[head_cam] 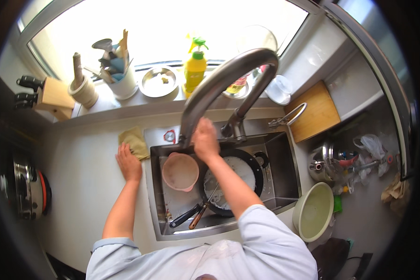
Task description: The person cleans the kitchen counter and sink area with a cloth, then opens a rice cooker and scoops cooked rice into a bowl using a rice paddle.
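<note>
My left hand (129, 163) holds a folded yellow cloth (134, 138) flat against the white counter (80, 168), just left of the sink. Blurred, my right hand (206, 141) is raised over the sink's back edge, beside the spout end of the tall metal faucet (227, 70). Whether its fingers grip anything is unclear. Below it, the steel sink (281, 168) contains a pink bowl (180, 171) of cloudy liquid and a black frying pan (255, 164) with whitish, foamy water. A wooden-handled utensil (197, 218) leans in the pan next to the pan's black handle (184, 216).
A sink stopper (169, 136) with a red rim lies behind the sink. Along the sill stand a knife block (57, 96), a utensil holder (124, 85), a metal bowl (157, 82) and a yellow bottle (195, 71). At right are a cutting board (315, 112), a kettle (323, 164) and a pale green basin (315, 211).
</note>
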Demonstrator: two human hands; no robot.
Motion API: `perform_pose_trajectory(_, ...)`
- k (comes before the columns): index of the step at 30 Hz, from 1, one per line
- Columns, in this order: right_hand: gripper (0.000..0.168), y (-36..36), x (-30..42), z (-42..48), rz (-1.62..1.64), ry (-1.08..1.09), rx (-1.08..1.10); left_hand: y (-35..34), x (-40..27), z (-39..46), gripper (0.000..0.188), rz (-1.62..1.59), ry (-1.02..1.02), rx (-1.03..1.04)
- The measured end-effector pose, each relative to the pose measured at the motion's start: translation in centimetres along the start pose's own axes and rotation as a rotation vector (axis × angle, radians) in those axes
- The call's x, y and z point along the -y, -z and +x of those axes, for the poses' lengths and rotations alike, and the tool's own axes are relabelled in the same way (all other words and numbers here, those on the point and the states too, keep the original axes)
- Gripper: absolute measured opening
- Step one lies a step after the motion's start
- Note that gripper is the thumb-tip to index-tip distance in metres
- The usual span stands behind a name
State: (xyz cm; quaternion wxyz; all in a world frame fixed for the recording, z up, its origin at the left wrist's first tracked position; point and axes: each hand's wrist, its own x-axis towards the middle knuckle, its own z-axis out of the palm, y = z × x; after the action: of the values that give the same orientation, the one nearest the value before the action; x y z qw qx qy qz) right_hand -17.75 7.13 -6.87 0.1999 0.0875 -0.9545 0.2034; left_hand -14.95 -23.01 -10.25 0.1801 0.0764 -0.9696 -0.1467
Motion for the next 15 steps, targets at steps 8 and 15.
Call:
perform_pose_trajectory(8, 0.042, 2.3, -5.0, -3.0, 0.229, 0.224, 0.030, -0.1, 0.8, 0.2, 0.042, -0.012, -0.030, -0.014)
perform_pose_trajectory(15, 0.035, 9.9, -13.4, -8.9, 0.125, -0.351, -0.232, -0.1, 0.8, 0.0, 0.041, -0.003, -0.044, -0.034)
